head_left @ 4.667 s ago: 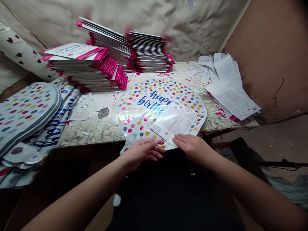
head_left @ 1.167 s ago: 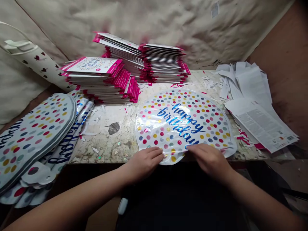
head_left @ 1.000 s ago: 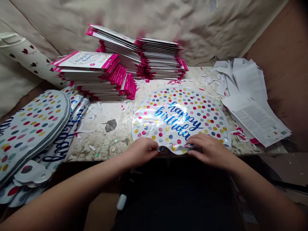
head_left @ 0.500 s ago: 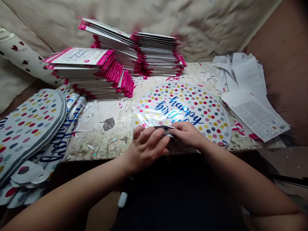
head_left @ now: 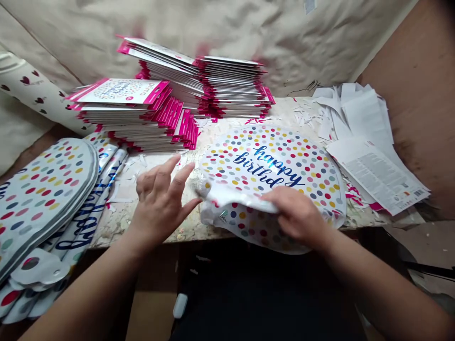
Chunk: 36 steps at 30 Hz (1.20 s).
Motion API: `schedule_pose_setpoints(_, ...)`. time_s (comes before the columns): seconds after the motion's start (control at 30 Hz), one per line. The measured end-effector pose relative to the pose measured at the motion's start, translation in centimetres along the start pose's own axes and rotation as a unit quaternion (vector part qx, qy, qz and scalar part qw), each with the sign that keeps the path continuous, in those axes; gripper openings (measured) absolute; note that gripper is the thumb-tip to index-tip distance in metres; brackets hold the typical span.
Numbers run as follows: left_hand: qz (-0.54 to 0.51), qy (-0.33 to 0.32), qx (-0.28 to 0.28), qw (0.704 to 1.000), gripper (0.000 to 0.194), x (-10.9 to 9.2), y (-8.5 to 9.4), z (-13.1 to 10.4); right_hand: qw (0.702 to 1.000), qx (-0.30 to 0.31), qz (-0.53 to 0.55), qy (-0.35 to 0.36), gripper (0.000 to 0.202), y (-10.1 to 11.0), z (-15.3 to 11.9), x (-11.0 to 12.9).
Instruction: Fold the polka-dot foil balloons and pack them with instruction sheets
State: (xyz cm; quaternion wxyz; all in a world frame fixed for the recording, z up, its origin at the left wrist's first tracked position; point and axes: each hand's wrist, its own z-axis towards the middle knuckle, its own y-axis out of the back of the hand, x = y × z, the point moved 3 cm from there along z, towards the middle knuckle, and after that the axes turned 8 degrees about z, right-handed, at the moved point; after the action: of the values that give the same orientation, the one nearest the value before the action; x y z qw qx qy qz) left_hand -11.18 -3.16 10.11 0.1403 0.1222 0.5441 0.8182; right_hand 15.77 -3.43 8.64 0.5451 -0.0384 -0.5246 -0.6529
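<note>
A round dotted foil balloon [head_left: 263,166] with blue "happy birthday" lettering lies on the worn table, its near part folded up and hanging past the front edge. My right hand [head_left: 298,215] is closed on the lifted fold at the balloon's near side, slightly blurred. Left of the balloon, my left hand [head_left: 159,203] hovers over the table with its fingers spread and nothing held. Its thumb points toward the balloon's left edge, where a blurred flap stands up.
Card packets with pink edges are stacked in a left pile [head_left: 142,125] and a back pile [head_left: 234,87]. More dotted balloons [head_left: 46,189] lie at the left. Paper sheets [head_left: 384,175] and scraps are at the right, a heart-patterned roll [head_left: 39,94] at the far left.
My left hand has let go and moved left, its fingers opening. My right hand has shifted right and down, and the balloon's near side is now folded up.
</note>
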Motion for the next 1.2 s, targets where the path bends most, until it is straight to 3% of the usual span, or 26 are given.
schedule_pose_setpoints(0.07, 0.026, -0.057, 0.022, 0.998, 0.068, 0.8, -2.3, 1.7, 0.995, 0.055, -0.041, 0.065, 0.033, -2.0, -1.7, 1.2)
schedule_pose_setpoints(0.13, -0.006, -0.148, 0.111, 0.983, 0.061, 0.7, -5.2, 2.6, 0.989, 0.082, -0.095, 0.075, 0.035, -3.5, -3.6, 1.5)
schedule_pose_setpoints(0.2, -0.05, -0.218, 0.182, 0.957, 0.047, 0.6, -7.2, 2.4, 0.983, 0.085, -0.159, 0.033, 0.045, -3.8, -5.6, 0.8)
schedule_pose_setpoints(0.27, -0.089, -0.25, 0.214, 0.94, 0.042, 0.9, -8.2, 1.4, 0.973, 0.068, -0.216, -0.04, 0.058, -2.8, -7.7, -0.9)
schedule_pose_setpoints(0.4, -0.14, -0.25, 0.222, 0.932, 0.04, 2.7, -8.0, -1.0, 0.933, -0.03, -0.307, -0.187, 0.059, 2.1, -11.1, -5.7)
schedule_pose_setpoints(0.47, -0.155, -0.246, 0.218, 0.932, 0.039, 3.2, -7.5, -1.4, 0.918, -0.058, -0.33, -0.213, 0.053, 4.2, -11.5, -8.0)
schedule_pose_setpoints(0.57, -0.161, -0.225, 0.228, 0.933, 0.051, 3.1, -7.0, -0.9, 0.939, -0.014, -0.295, -0.175, 0.05, 5.5, -10.2, -10.6)
schedule_pose_setpoints(0.67, -0.157, -0.228, 0.244, 0.929, 0.058, 2.8, -6.8, -0.3, 0.97, 0.065, -0.184, -0.144, 0.047, 6.1, -8.7, -12.3)
schedule_pose_setpoints(0.8, -0.179, -0.236, 0.267, 0.917, 0.051, 3.4, -6.2, -0.9, 0.974, 0.106, -0.064, -0.188, 0.034, 7.4, -8.6, -13.2)
schedule_pose_setpoints(0.93, -0.22, -0.192, 0.279, 0.915, 0.045, 4.3, -6.0, -1.0, 0.972, 0.114, 0.011, -0.204, 0.029, 8.0, -8.1, -13.2)
schedule_pose_setpoints(1.0, -0.265, -0.117, 0.302, 0.908, 0.037, 4.9, -6.7, 0.1, 0.962, 0.102, 0.073, -0.241, 0.025, 7.9, -7.0, -13.8)
schedule_pose_setpoints(1.07, -0.283, 0.03, 0.309, 0.907, 0.036, 5.9, -7.9, 1.8, 0.931, 0.06, 0.155, -0.324, 0.024, 8.0, -5.6, -15.0)
schedule_pose_setpoints(1.13, -0.232, 0.166, 0.293, 0.912, 0.041, 6.6, -9.1, 3.8, 0.879, 0.016, 0.231, -0.417, 0.03, 8.0, -4.1, -16.4)
schedule_pose_setpoints(1.2, -0.16, 0.225, 0.273, 0.922, 0.038, 6.4, -9.6, 5.5, 0.831, 0.005, 0.265, -0.488, 0.034, 7.8, -2.9, -17.4)
